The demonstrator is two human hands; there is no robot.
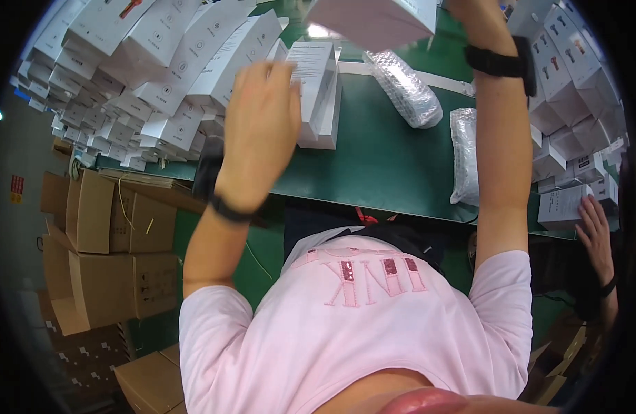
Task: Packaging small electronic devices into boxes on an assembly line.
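My left hand [263,127] is over the far left part of the table, back up, its fingers loosely bent, slightly apart and blurred. Nothing shows in it. Just right of it stand white boxes [316,79], close together; whether the hand touches them I cannot tell. My right hand [473,10] reaches to the top edge, its fingers cut off by the picture. Beside it a tilted white box [373,21] hangs above the table, apparently in that hand. Two bubble-wrapped packets lie on the table: one [406,90] at the middle, another [464,155] partly behind my right forearm.
Piled white boxes [152,76] cover the table's left end; more white boxes [566,69] stand at the right. The green table [373,165] has a metal strip [435,81] across it. Open cardboard cartons [104,248] stand at lower left. Another person's hand [594,224] touches a box at far right.
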